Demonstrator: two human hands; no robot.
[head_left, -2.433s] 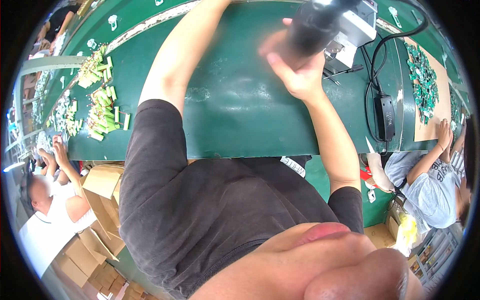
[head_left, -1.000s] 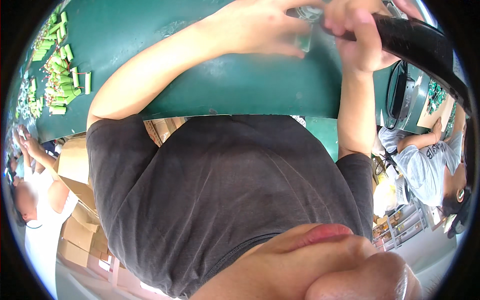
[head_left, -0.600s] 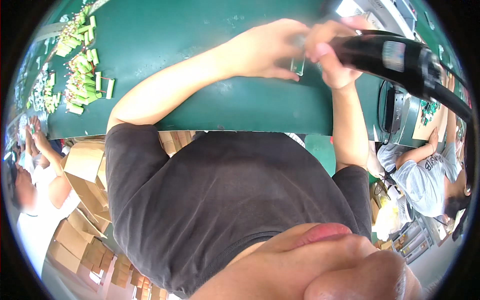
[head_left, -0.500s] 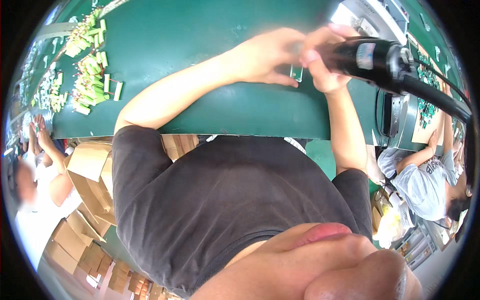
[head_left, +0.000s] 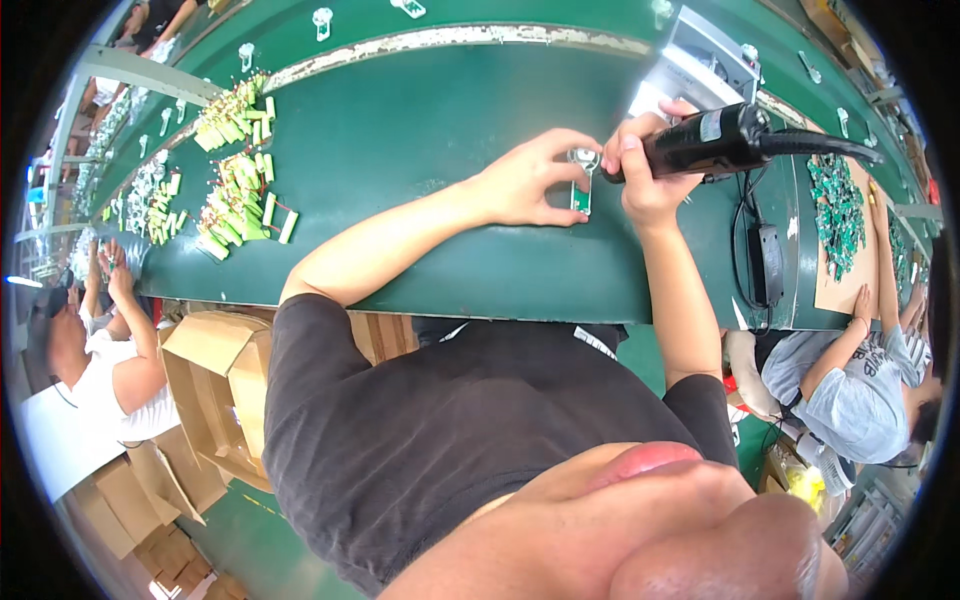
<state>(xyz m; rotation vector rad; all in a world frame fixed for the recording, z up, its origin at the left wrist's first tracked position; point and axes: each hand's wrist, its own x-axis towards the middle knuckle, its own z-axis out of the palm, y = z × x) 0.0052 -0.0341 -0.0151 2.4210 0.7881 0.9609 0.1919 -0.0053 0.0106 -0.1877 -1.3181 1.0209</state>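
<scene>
My left hand (head_left: 530, 185) curls its thumb and fingers around a small clear plastic housing (head_left: 586, 157) with a round end. A green circuit board (head_left: 580, 199) shows inside its straight part, and the housing sits at the green worktable's surface. In my right hand (head_left: 648, 180) is a black electric screwdriver (head_left: 705, 142), gripped near its front end. Its tip is close to the round end of the housing; whether they touch I cannot tell. A thick black cord (head_left: 825, 146) runs from its back end to the right.
Bundles of green battery cells (head_left: 240, 200) with wires lie at the left. A pale box-shaped device (head_left: 690, 70) stands beyond my right hand, a black power adapter (head_left: 766, 265) nearer. Green circuit boards (head_left: 838, 215) cover cardboard at the right. Co-workers sit on both sides.
The view has shifted, showing more of the table's far side. The screwdriver's back end has swung up to nearly level, and the housing in my left hand shows more fully.
</scene>
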